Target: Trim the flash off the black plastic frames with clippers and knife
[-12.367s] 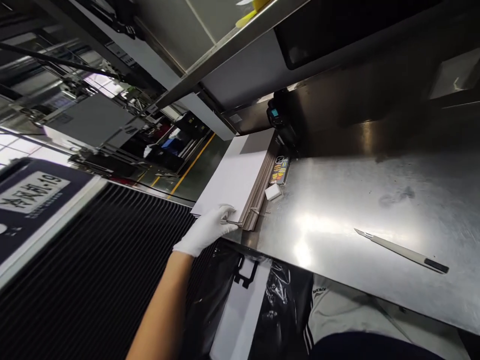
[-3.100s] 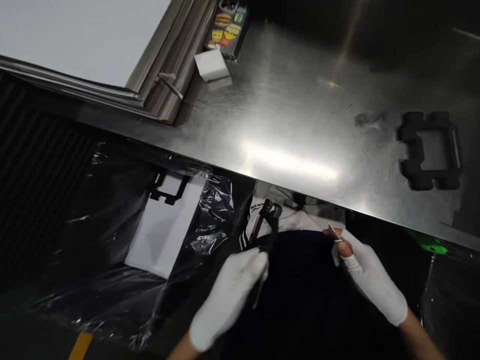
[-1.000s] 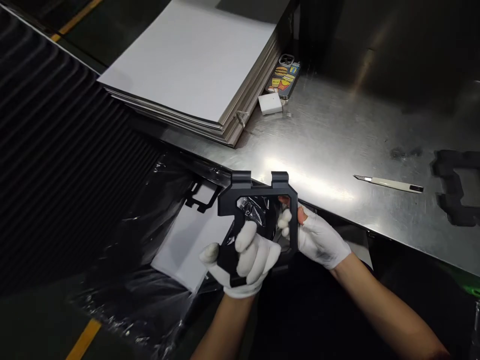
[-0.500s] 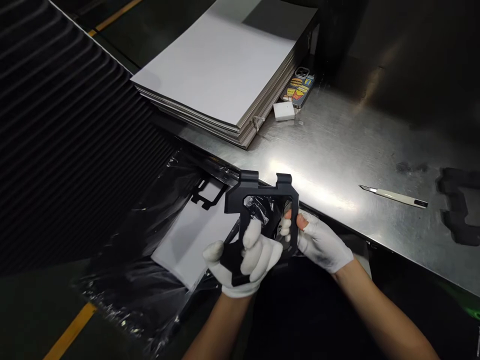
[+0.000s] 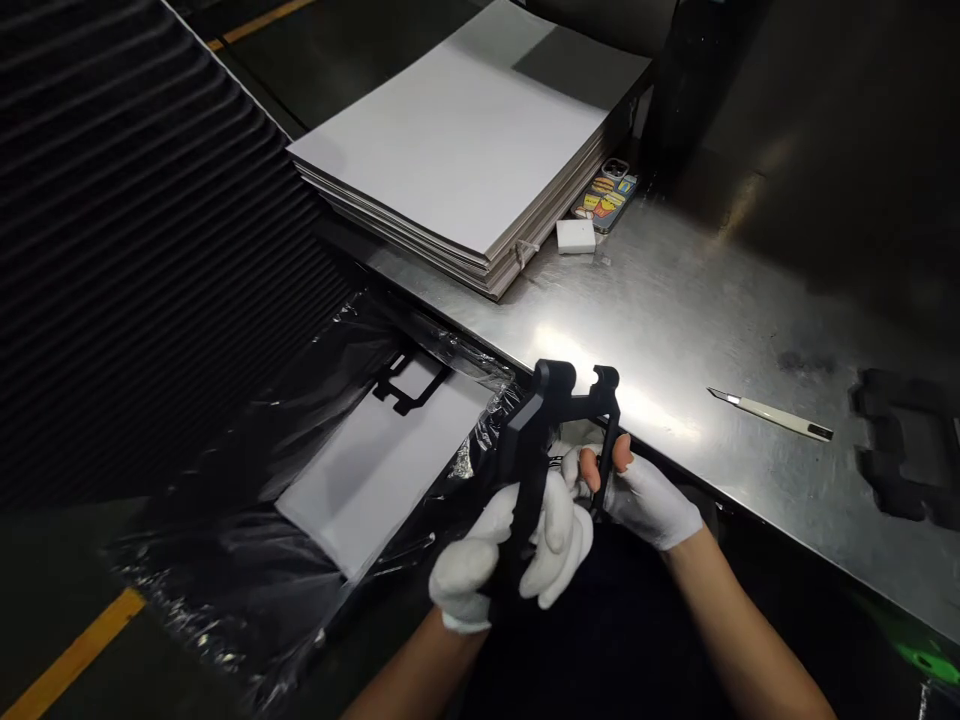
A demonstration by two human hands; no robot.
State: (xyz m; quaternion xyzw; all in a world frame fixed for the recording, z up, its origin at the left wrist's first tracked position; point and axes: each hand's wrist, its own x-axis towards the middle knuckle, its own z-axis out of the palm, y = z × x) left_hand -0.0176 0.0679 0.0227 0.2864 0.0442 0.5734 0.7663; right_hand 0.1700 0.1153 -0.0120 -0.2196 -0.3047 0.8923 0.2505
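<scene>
A black frame-shaped part point(image 5: 531, 425) with two rounded hooks on its top edge is held up between both hands in front of the metal table. My left hand point(image 5: 517, 550), in a white glove, wraps its fingers through the opening and round the near side. On the far side, my right hand point(image 5: 645, 490) pinches the frame's edge; its glove leaves the thumb and a fingertip bare. A similar black frame point(image 5: 411, 385) lies on a white sheet point(image 5: 375, 480) inside the black plastic bag point(image 5: 247, 440), left of my hands.
On the metal table point(image 5: 675, 300) are a tall stack of white sheets point(image 5: 465, 130), a phone point(image 5: 609, 195), a small white block point(image 5: 576, 237), a craft knife point(image 5: 772, 413) with its blade bare, and another black part point(image 5: 907, 450) at right. Black ribbed material point(image 5: 135, 250) stands at left.
The black frame has been turned from facing me to a more edge-on tilt, and both hands have turned with it. It sits slightly further right, and the whole view has shifted a little.
</scene>
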